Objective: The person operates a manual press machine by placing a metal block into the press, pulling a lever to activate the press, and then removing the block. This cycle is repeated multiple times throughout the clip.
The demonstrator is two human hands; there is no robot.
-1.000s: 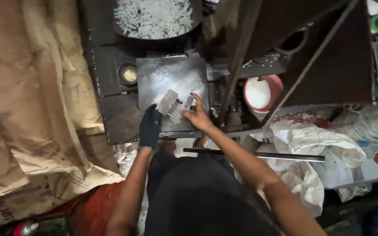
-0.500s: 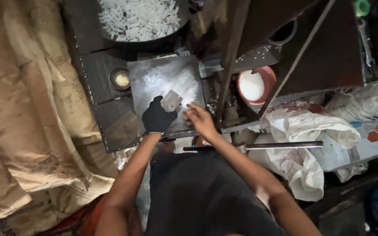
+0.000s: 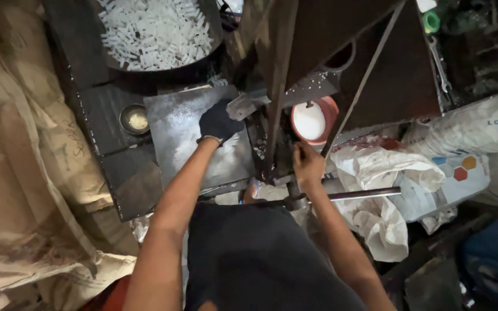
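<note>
Compared with half a second before, the gloved left hand (image 3: pixel 219 121) had been moved up and to the right across the grey metal plate (image 3: pixel 188 138), and the right hand (image 3: pixel 308 164) had been taken off the plate and shifted over to the dark machine frame (image 3: pixel 276 115). The small metal piece (image 3: pixel 243 105) was held at the plate's upper right edge, pushed in toward the frame, with the left fingers closed around its near end. The right fingers were seen curled near the frame's lower part; whether anything was actually gripped there couldn't be told. Behind the plate, a dark pan of white pieces (image 3: pixel 154 31) was sat, a small tin of yellowish stuff (image 3: pixel 135 120) just left of the plate, and a red bowl of white powder (image 3: pixel 312 120) just right of the frame.
</note>
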